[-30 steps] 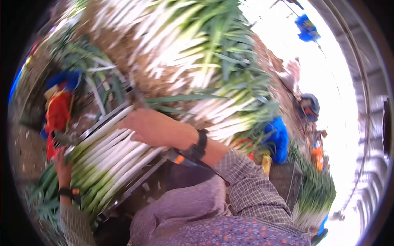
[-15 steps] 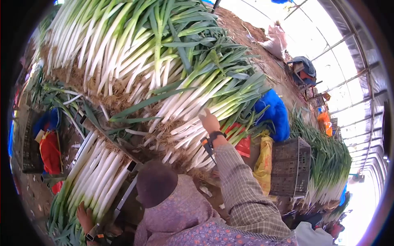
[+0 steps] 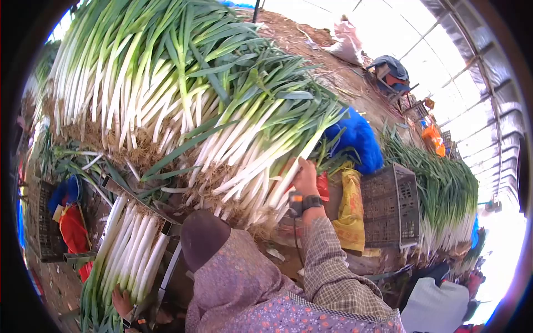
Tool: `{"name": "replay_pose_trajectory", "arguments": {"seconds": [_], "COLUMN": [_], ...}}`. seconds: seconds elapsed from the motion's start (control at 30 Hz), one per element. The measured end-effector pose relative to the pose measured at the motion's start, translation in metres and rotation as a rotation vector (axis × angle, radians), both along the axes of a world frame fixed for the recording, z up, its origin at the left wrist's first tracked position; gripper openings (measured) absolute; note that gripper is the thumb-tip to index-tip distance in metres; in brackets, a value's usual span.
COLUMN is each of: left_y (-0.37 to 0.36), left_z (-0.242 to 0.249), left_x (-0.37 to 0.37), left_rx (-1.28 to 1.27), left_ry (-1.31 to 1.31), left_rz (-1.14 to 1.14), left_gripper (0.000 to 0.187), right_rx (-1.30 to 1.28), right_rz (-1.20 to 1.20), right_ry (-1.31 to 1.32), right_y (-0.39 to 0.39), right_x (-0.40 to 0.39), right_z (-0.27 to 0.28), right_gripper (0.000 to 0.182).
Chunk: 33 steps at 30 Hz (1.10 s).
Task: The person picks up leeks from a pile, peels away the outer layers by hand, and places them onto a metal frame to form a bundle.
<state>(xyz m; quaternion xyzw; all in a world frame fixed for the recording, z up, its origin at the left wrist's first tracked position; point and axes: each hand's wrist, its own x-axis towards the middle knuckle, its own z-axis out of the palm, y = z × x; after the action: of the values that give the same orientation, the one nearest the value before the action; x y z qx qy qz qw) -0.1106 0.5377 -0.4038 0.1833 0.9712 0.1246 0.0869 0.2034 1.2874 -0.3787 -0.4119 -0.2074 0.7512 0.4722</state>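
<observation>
A large pile of leeks (image 3: pixel 150 94) lies with white stalks and brown roots toward the front. At its right edge, my right hand (image 3: pixel 304 178) is closed around a leek (image 3: pixel 311 145), whose green leaves point up and right. A dark band with a small device sits on that wrist. Below left, a smaller bundle of leeks (image 3: pixel 130 244) lies in a metal frame (image 3: pixel 169 266). My left hand (image 3: pixel 122 302) rests on this bundle near its green part, fingers apart.
A dark-capped head (image 3: pixel 204 238) and patterned clothing fill the lower middle. To the right are a blue bundle (image 3: pixel 360 141), a yellow sack (image 3: pixel 350 213), a black crate (image 3: pixel 390 208) and more leeks (image 3: pixel 444 188). Another crate (image 3: pixel 44 219) and a red cloth (image 3: pixel 73 227) are at left.
The view has shifted. My right hand has moved right and down to the pile's edge and closed on a leek. My left hand stays on the smaller bundle.
</observation>
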Motion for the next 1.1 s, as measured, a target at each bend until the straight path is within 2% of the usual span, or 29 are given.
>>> {"name": "replay_pose_trajectory", "arguments": {"seconds": [0.03,0.07,0.1,0.13,0.17,0.2,0.23,0.27,0.3,0.37,0.43,0.5,0.57,0.63,0.67,0.7,0.77,0.83,0.87,0.97,1.0,1.1], "left_y": [-0.004,-0.008,-0.008,-0.009,-0.015,-0.042,-0.046,-0.034,-0.014,-0.010,0.005,0.040,0.069,0.099,0.114,0.129,0.149,0.157,0.158,0.151,0.150,0.126], "left_z": [-0.003,-0.006,-0.003,-0.001,0.000,-0.019,-0.002,0.020,0.048,0.085,0.146,0.224,0.279,0.319,0.337,0.350,0.362,0.351,0.348,0.327,0.326,0.324], "left_x": [-0.004,-0.007,-0.011,-0.014,-0.015,-0.034,-0.024,-0.018,-0.014,-0.011,0.000,0.031,0.059,0.084,0.101,0.117,0.140,0.147,0.153,0.159,0.161,0.175], "left_rx": [-0.002,-0.006,0.045,0.095,0.143,0.016,0.112,0.210,0.317,0.556,0.625,0.697,0.895,0.987,1.050,1.116,1.190,1.232,1.359,1.576,1.488,1.313], "left_ry": [-0.001,-0.001,-0.011,-0.021,-0.028,0.098,0.099,0.107,0.122,0.156,0.237,0.210,0.072,-0.083,-0.212,-0.343,-0.492,-0.460,-0.534,-0.530,-0.310,-0.280], "left_rz": [-0.018,-0.031,-0.052,-0.064,-0.071,-0.269,-0.154,-0.034,0.086,0.175,0.150,0.150,0.080,-0.046,-0.057,-0.074,-0.139,-0.250,-0.219,-0.142,-0.147,-0.175], "left_gripper": [0.045,0.044,0.043,0.042,0.041,0.036,0.034,0.032,0.030,0.024,0.020,0.017,0.014,0.016,0.019,0.021,0.024,0.025,0.022,0.014,0.004,0.004], "right_rx": [-0.179,-0.046,-0.010,0.003,0.010,-0.033,-0.084,-0.088,0.111,0.129,0.169,0.241,0.257,0.290,0.288,0.274,0.246,0.244,0.247,0.254,0.267,0.292], "right_rz": [0.048,0.106,0.066,0.126,0.193,0.130,0.074,0.029,0.112,0.161,0.285,0.424,0.654,0.872,0.962,1.050,1.210,1.295,1.329,1.423,1.437,1.485], "right_ry": [0.320,0.237,0.241,0.497,0.754,0.796,0.837,0.847,0.853,0.919,0.952,0.952,1.032,1.121,1.127,1.127,1.195,1.141,1.111,1.071,1.065,1.069], "right_y": [0.016,0.008,0.007,0.004,-0.011,-0.024,-0.038,-0.051,-0.073,-0.130,-0.189,-0.247,-0.296,-0.332,-0.347,-0.361,-0.383,-0.401,-0.408,-0.415,-0.417,-0.420], "right_x": [0.017,0.013,0.000,-0.010,-0.026,-0.048,-0.073,-0.098,-0.117,-0.147,-0.166,-0.176,-0.177,-0.179,-0.177,-0.175,-0.175,-0.172,-0.170,-0.179,-0.182,-0.198], "right_z": [-0.026,-0.007,0.006,0.020,0.055,0.088,0.116,0.137,0.159,0.217,0.258,0.290,0.309,0.320,0.324,0.328,0.331,0.337,0.340,0.340,0.341,0.347], "right_gripper": [0.027,0.020,0.024,0.021,0.019,0.019,0.019,0.020,0.016,0.014,0.007,0.005,0.015,0.023,0.032,0.032,0.037,0.042,0.044,0.048,0.045,0.049]}}
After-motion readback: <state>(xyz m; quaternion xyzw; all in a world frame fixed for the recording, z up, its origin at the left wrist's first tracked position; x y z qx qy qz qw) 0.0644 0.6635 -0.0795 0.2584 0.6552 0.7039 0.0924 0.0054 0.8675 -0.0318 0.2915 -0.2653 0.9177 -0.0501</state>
